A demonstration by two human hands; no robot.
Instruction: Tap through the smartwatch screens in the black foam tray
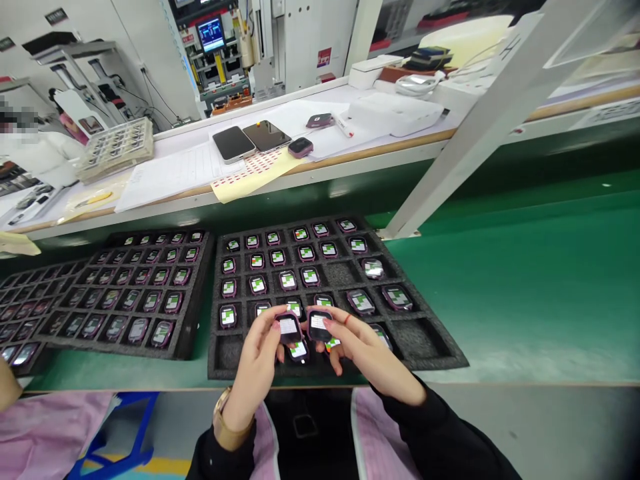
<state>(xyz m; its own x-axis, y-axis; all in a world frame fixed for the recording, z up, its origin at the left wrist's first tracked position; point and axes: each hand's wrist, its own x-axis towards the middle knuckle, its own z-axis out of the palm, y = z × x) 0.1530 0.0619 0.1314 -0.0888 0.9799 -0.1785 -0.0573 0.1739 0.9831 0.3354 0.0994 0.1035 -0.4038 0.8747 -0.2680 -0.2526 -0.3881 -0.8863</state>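
Note:
My left hand [263, 340] grips a smartwatch body [289, 327] with a purple case, its lit screen facing up. In my right hand [353, 337] is a second smartwatch body [319, 323] of the same look, held by thumb and fingers. The two watches are side by side, just above the front part of a black foam tray [341, 273]. Many pockets of that tray hold similar watches with green and white lit screens, such as one smartwatch [361, 301]. A few pockets hold nothing, and my hands hide some of the front ones.
More foam trays of watches [183, 320] lie to the left on the green bench [540, 287]. A slanted white post [450, 133] stands at right. On the shelf above are two phones [234, 144], papers and two loose watches [301, 147]. A person's pink garment [50, 430] shows at left.

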